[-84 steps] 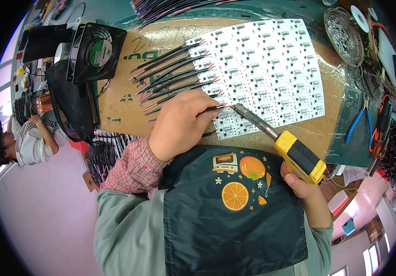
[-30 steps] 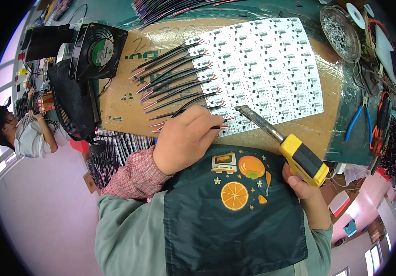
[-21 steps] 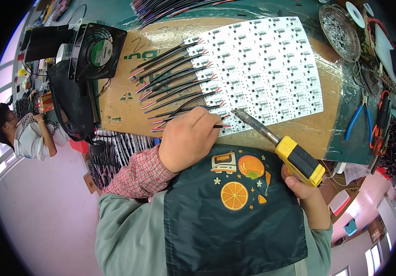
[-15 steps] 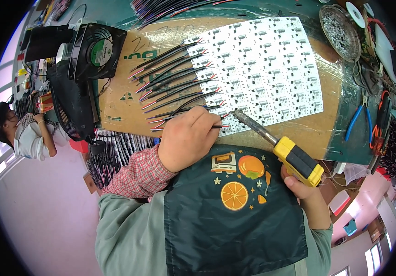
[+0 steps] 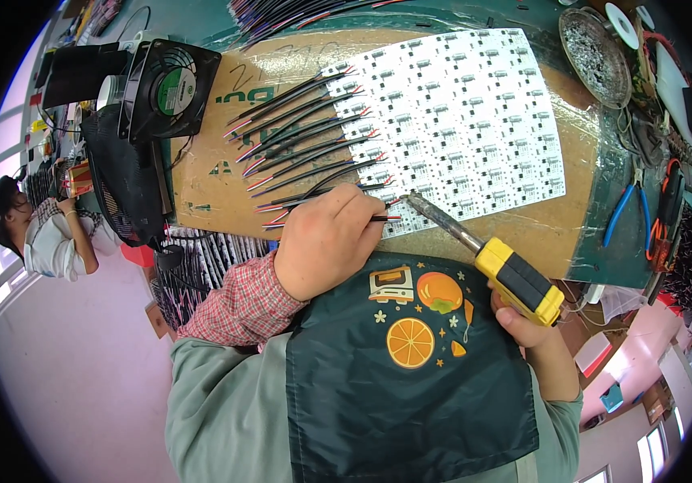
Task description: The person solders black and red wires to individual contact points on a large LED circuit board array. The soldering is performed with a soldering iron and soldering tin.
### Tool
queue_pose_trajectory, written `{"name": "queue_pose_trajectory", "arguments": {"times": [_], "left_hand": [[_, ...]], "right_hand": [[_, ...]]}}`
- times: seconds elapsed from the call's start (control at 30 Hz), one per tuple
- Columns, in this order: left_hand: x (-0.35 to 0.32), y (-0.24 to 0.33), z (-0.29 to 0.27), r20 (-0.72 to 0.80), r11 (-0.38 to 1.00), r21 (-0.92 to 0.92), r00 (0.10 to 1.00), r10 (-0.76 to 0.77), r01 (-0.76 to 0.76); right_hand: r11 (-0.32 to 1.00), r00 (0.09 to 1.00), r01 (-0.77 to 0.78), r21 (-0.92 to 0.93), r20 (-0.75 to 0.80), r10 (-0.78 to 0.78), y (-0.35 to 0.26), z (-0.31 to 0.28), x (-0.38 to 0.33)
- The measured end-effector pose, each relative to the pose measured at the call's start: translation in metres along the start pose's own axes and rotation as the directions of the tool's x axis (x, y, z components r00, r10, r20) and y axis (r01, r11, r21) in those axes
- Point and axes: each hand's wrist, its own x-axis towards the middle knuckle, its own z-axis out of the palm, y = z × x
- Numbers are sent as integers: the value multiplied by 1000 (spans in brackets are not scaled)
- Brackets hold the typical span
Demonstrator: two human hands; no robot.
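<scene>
A white circuit board panel (image 5: 467,121) with rows of small parts lies on a cardboard sheet (image 5: 201,173). Black cables (image 5: 298,145) with red and white wire ends line its left edge. My left hand (image 5: 331,240) is closed at the panel's lower left corner, pinching a short black cable (image 5: 380,218) whose bare-coloured ends point right. In my right hand (image 5: 521,318) is a yellow and black soldering iron (image 5: 519,282). Its dark tip rests at or just above the panel's lower left edge, close to a red wire end by my left fingers.
A black fan (image 5: 170,92) stands at the left. At the right are a round metal dish (image 5: 595,58) of solder scraps, blue-handled pliers (image 5: 629,211) and a white spool (image 5: 621,26). More cables (image 5: 282,18) lie at the back. Another person (image 5: 52,229) sits far left.
My right hand and the soldering iron have shifted very slightly left. My left hand keeps nearly the same place, and the panel has not moved.
</scene>
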Motion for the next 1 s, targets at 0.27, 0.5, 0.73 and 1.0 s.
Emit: {"name": "queue_pose_trajectory", "arguments": {"times": [0.27, 0.5, 0.73, 1.0], "left_hand": [[1, 0, -1, 24, 1000, -13, 999, -24, 25], [8, -5, -8, 91, 986, -133, 992, -87, 99], [10, -5, -10, 106, 984, -144, 990, -89, 104], [11, -6, -10, 118, 983, -146, 988, -96, 113]], "right_hand": [[992, 998, 58, 111, 1, -59, -3, 0, 2], [993, 999, 47, 108, -4, -46, -6, 1, 2], [998, 998, 54, 27, -14, -53, 2, 0, -2], [1000, 1000, 9, -14, 19, -8, 4, -3, -2]]}}
